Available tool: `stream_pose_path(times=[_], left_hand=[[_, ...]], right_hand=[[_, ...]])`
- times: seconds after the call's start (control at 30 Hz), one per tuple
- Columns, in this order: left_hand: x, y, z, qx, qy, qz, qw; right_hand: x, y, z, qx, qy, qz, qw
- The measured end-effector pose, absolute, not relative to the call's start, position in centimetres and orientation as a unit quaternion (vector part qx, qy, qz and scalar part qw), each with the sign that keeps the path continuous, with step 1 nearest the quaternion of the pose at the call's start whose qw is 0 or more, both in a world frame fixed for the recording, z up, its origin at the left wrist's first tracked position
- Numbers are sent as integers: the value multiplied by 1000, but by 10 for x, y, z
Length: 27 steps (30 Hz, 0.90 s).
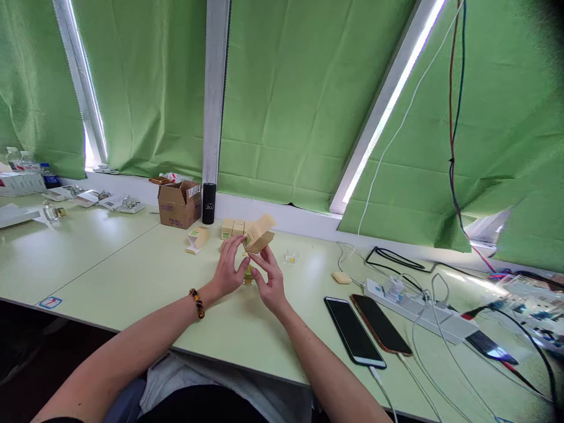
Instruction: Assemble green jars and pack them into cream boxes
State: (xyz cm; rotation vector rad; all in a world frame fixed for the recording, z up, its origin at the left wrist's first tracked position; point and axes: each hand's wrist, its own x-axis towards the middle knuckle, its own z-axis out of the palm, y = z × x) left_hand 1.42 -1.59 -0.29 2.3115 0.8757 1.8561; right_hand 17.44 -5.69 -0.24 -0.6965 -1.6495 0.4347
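A small tan cardboard box (pixel 259 235) with open flaps is tilted in the air between my hands. My left hand (pixel 229 267) has its fingertips at the box's left edge. My right hand (pixel 271 282) grips it from the right and below, the fingers partly behind the card. Under the box, a small bottle with yellow in it (pixel 248 276) stands on the table, partly hidden by my hands. Behind them are several similar tan boxes (pixel 233 228), and a tan carton with open flaps (pixel 198 238) lies to the left. To the right sits a small clear piece with yellow inside (pixel 291 257).
A brown cardboard box (pixel 180 204) and a black tumbler (pixel 208 203) stand by the wall. Two phones (pixel 355 332) with charging cables, a white power strip (pixel 416 311) and tangled cords are on the right. A tan block (pixel 342 277) lies near the strip.
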Motion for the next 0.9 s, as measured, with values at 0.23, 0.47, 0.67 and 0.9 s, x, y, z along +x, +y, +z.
stream_pose_path(times=[0.23,0.47,0.67,0.9], left_hand=[[10,-4,-6,713,339,601,120],[10,15,-11,607,347,644,311],[-6,35,-12,554,350,626,422],[-26,53,-8,619,474,504,372]], right_hand=[[177,-60,-4,-281,-771,108,562],[173,-61,-1,-276,-770,117,564],[182,-43,-10,-413,-680,117,595],[190,-25,-34,-509,-709,190,450]])
